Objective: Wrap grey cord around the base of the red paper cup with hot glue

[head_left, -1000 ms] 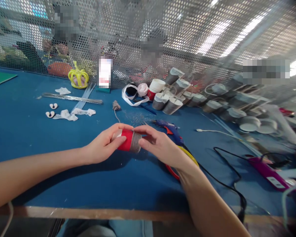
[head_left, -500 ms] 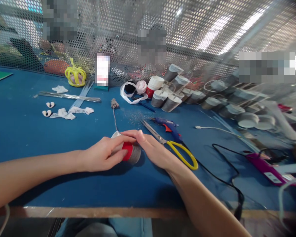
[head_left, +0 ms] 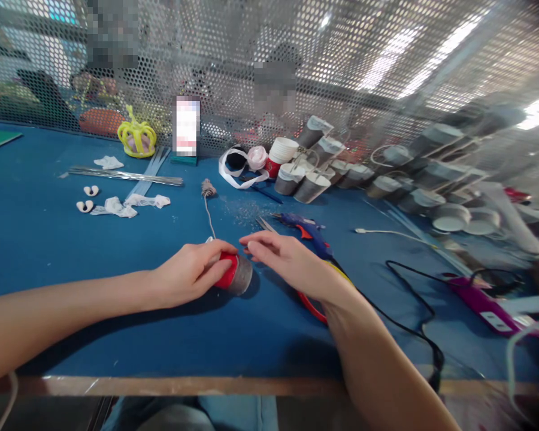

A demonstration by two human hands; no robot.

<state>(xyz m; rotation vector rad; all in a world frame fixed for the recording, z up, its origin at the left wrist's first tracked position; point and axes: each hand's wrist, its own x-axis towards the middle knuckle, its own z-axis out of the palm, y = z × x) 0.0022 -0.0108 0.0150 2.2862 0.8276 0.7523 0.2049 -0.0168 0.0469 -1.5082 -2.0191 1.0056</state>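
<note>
My left hand (head_left: 195,272) is wrapped round a small cup (head_left: 240,275) that lies on its side, red in the middle and grey at its right end. Its left end is mostly hidden under my fingers. From there a thin grey cord (head_left: 209,216) runs up to a small bundle of cord (head_left: 208,188). Just right of the cup is my right hand (head_left: 282,257), fingers stretched and thumb close to them, with nothing visible in it. Scissors (head_left: 312,308) with red and yellow handles lie partly hidden beneath my right wrist.
A blue glue gun (head_left: 308,230) lies beyond my right hand, its black cable (head_left: 404,329) trailing to a purple power strip (head_left: 480,305). Grey-covered cups (head_left: 312,187) crowd the back right. Metal wires (head_left: 126,175) and white lace scraps (head_left: 117,206) lie left. A phone (head_left: 186,126) stands at the back.
My right hand has drawn away from the cup to the right, now covering more of the scissors. The cup has shifted slightly left in my left hand.
</note>
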